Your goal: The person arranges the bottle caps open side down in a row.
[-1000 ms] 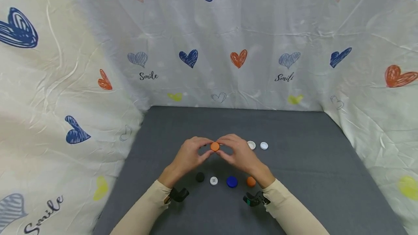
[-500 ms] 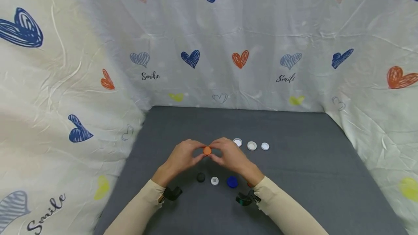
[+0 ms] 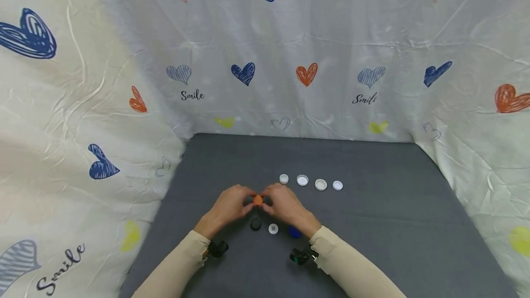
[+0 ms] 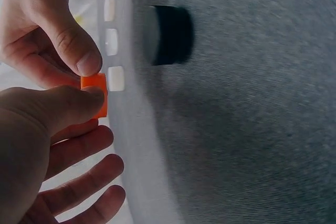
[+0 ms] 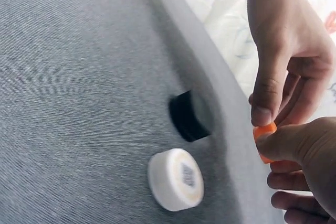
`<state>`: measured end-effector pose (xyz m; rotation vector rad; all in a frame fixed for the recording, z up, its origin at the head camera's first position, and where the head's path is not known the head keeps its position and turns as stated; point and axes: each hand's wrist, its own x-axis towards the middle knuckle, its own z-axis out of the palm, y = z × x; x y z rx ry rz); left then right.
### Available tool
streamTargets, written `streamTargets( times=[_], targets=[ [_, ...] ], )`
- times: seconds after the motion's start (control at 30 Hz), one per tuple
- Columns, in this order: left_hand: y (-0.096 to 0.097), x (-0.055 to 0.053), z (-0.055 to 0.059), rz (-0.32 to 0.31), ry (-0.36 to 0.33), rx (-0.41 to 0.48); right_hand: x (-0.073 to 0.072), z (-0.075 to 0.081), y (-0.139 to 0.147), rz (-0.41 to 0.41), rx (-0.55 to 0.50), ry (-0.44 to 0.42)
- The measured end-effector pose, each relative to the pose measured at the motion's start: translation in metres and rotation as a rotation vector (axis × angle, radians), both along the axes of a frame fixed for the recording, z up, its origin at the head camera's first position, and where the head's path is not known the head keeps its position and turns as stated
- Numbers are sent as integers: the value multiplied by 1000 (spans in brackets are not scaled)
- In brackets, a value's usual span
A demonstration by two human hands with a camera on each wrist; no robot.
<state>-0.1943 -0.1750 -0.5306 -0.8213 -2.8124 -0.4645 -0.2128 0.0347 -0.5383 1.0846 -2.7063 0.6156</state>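
Observation:
An orange bottle cap (image 3: 258,200) is pinched between thumb and finger of both hands, over the grey cloth. My left hand (image 3: 227,207) holds its left side and my right hand (image 3: 285,203) its right. In the left wrist view, the left thumb lies across the orange cap (image 4: 102,106), the other fingers spread loosely below. Just nearer to me than the hands, a black cap (image 3: 256,224) and a white cap (image 3: 273,229) with a printed square lie on the cloth. A blue cap (image 3: 295,232) is partly covered by the right wrist.
Several white caps, among them a round one (image 3: 302,180), form a row behind and right of the hands, open side seemingly up. Grey cloth (image 3: 381,206) covers the table. A curtain printed with hearts (image 3: 306,22) hangs around its back and sides.
Both hands have moved left and nearer to me with the orange cap, uncovering white caps in the back row. Another orange cap in the front row is now hidden by the right arm.

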Motion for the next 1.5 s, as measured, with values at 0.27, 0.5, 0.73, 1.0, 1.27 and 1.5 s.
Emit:
streamTargets(
  times=[0.27, 0.5, 0.73, 1.0, 1.27, 1.5],
  targets=[
    [-1, -1, -15, 19, -38, -63, 2, -15, -5, -15, 41, -14],
    [-1, 1, -25, 15, -45, -108, 3, -24, -7, 15, 93, 39],
    [1, 3, -28, 12, 7, -165, 3, -29, -8, 1, 96, 19],
    [-1, 2, -24, 27, -1, -215, 2, -23, -1, 8, 70, -28],
    [3, -13, -1, 53, -12, -141, -11, -3, 15, 4, 33, 30],
    [19, -29, 21, 36, 13, -112, -24, 19, 35, -34, 1, 17]
  ],
)
